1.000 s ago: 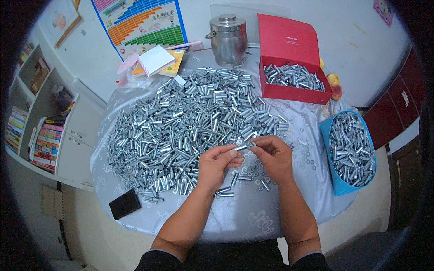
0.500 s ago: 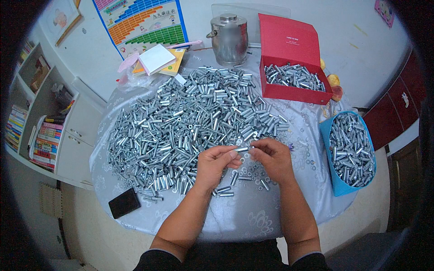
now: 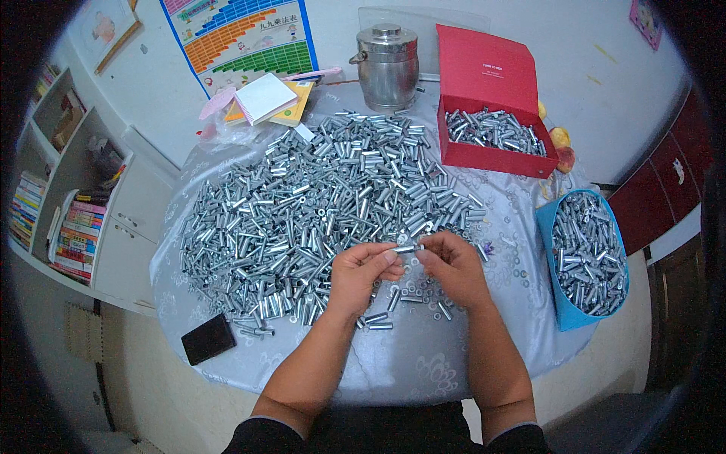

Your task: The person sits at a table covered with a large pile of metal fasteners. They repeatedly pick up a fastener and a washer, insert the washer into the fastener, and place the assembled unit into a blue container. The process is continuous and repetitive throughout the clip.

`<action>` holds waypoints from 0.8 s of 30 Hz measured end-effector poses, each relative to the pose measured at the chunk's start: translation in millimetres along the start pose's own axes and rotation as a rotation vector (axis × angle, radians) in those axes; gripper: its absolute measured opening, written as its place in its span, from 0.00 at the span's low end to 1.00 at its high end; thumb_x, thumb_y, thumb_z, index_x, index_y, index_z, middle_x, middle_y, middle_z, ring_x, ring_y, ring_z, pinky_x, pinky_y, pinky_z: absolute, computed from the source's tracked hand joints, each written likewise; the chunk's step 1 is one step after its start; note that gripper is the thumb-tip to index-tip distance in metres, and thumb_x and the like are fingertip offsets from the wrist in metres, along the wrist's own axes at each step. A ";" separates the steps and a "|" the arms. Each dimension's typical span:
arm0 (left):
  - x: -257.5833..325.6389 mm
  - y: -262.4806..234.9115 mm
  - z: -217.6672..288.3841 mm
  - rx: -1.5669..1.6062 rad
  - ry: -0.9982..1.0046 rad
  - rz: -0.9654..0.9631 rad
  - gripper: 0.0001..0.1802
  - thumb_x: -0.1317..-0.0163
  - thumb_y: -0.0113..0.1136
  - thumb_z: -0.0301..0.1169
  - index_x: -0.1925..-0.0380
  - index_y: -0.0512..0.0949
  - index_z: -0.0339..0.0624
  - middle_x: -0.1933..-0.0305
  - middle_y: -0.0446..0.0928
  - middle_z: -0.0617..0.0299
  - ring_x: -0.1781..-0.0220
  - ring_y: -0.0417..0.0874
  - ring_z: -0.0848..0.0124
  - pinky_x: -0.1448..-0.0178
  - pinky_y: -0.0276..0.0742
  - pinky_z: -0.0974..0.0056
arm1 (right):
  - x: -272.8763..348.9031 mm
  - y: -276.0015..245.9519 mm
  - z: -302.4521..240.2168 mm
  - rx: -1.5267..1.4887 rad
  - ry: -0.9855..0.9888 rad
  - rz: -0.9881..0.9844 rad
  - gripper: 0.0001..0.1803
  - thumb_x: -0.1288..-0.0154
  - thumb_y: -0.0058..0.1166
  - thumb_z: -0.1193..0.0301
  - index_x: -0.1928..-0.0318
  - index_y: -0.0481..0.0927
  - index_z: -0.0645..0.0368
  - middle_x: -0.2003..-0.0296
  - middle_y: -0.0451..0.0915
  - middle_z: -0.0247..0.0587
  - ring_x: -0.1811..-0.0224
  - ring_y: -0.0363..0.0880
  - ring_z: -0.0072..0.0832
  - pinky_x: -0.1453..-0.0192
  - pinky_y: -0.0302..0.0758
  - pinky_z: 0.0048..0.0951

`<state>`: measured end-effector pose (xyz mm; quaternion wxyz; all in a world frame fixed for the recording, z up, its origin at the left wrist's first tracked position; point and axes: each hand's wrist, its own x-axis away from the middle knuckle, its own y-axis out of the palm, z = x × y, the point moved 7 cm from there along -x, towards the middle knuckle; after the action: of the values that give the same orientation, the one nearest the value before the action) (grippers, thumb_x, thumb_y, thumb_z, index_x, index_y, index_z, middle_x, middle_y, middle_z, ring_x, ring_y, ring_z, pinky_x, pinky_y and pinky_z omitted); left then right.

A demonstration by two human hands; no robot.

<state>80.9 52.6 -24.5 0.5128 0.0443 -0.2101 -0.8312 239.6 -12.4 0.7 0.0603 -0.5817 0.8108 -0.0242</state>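
Note:
A short shiny metal sleeve (image 3: pixel 404 250) lies level between my two hands, above the near edge of a big pile of metal sleeves (image 3: pixel 302 208). My left hand (image 3: pixel 358 277) is closed, pinching the sleeve between thumb and fingers. At the sleeve's right end, my right hand (image 3: pixel 456 269) has its thumb and forefinger pressed together. Whatever small piece they hold there is mostly hidden. Below the hands, loose washers (image 3: pixel 412 289) and a few sleeves (image 3: pixel 378 326) are scattered on the pale patterned tablecloth (image 3: pixel 435 371).
A red box (image 3: pixel 491 157) of metal parts stands open at the far right. Nearer, a light-blue bin (image 3: pixel 563 295) is filled with similar parts. A black phone (image 3: pixel 209 339) lies front left. At the back are a steel pot (image 3: pixel 387 72) and notebooks (image 3: pixel 265 98).
My right fingertips have closed in on the right end of the sleeve, and the small gap there has narrowed. My left hand keeps its pinch. The view has shifted slightly.

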 end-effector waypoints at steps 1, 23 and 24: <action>0.2 -0.4 -0.2 0.005 -0.002 -0.010 0.10 0.38 0.60 0.23 0.58 0.80 0.30 0.67 0.83 0.51 0.68 0.85 0.66 0.63 0.84 0.65 | -0.5 -2.8 8.3 0.040 0.076 -0.049 0.12 0.30 0.52 0.64 0.60 0.78 0.61 0.75 0.77 0.33 0.76 0.73 0.17 0.74 0.69 0.23; 0.5 1.6 -1.2 0.031 0.010 -0.020 0.09 0.38 0.59 0.23 0.58 0.80 0.31 0.68 0.83 0.52 0.70 0.85 0.67 0.65 0.84 0.65 | 0.0 4.8 -3.8 -0.180 0.041 0.046 0.13 0.30 0.52 0.66 0.70 0.78 0.63 0.78 0.75 0.32 0.76 0.72 0.18 0.72 0.69 0.22; 0.8 1.1 -1.0 0.029 0.010 -0.020 0.09 0.38 0.59 0.23 0.58 0.80 0.31 0.68 0.83 0.52 0.70 0.85 0.67 0.65 0.84 0.65 | 0.6 3.0 2.8 -0.129 0.117 0.032 0.14 0.30 0.51 0.65 0.69 0.78 0.63 0.78 0.75 0.32 0.76 0.72 0.18 0.72 0.70 0.22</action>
<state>81.7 51.2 -24.8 0.5050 0.0580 -0.2191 -0.8328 237.0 -11.9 -2.4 -0.0242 -0.5689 0.8221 -0.0048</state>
